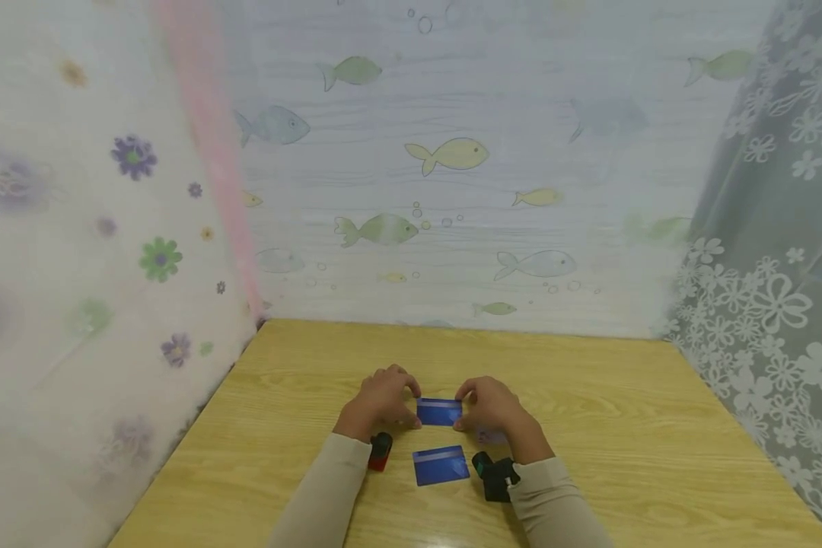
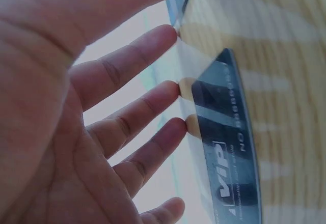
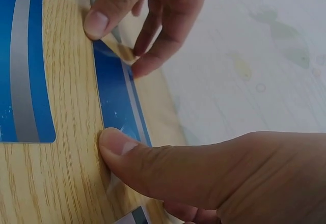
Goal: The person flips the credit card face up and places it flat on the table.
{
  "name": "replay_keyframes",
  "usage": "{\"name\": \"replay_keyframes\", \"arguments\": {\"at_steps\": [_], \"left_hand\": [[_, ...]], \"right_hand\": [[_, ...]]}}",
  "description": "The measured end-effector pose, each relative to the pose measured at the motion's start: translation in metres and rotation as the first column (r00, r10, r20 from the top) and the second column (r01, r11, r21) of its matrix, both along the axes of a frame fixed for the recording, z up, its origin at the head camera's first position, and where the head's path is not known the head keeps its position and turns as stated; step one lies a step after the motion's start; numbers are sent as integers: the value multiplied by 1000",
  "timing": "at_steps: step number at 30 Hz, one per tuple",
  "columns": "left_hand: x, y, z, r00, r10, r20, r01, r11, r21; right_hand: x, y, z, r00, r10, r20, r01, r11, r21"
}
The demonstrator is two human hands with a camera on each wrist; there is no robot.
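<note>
A blue card (image 1: 440, 412) with a pale stripe lies between both hands on the table. My left hand (image 1: 387, 397) pinches its left end, thumb at the near edge and fingertips at the far edge. At the right end, my right hand (image 1: 491, 407) holds it likewise, its thumb (image 3: 119, 142) pressed on the near edge. Clear film gleams at the card's ends in the right wrist view. A second blue card (image 1: 441, 465) with a grey stripe lies nearer the body. The left wrist view shows a dark card (image 2: 224, 142) lettered VIP beyond the fingers.
A pale purplish card (image 1: 491, 436) lies partly hidden under the right hand. Black wrist devices (image 1: 498, 479) sit at both cuffs. Behind the wooden table (image 1: 623, 426) hangs a fish-patterned curtain (image 1: 452, 228), with flowered cloth at the sides.
</note>
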State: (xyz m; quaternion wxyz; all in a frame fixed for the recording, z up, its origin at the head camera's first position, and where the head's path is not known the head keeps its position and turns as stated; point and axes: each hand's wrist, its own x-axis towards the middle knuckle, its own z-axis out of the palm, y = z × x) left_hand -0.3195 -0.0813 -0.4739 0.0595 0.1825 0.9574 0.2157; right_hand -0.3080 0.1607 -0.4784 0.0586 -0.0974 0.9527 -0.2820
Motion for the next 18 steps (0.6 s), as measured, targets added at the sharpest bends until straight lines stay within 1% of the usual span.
{"name": "replay_keyframes", "arguments": {"at_steps": [6,11,18], "left_hand": [[-1,-2,-1,999,-23,-32,22,1000,-11],[-2,-2,-1,996,-44,-73,43,999,-23],[-2,-2,2,991,-62,-117,59,998,-27]], "right_hand": [[-2,0,-3,1000,2,-6,-2,1000,4],[-2,1,-3,1000,4,-2,-4,1000,-25],[-1,2,-2,999,32,0,-32,999,-41]]}}
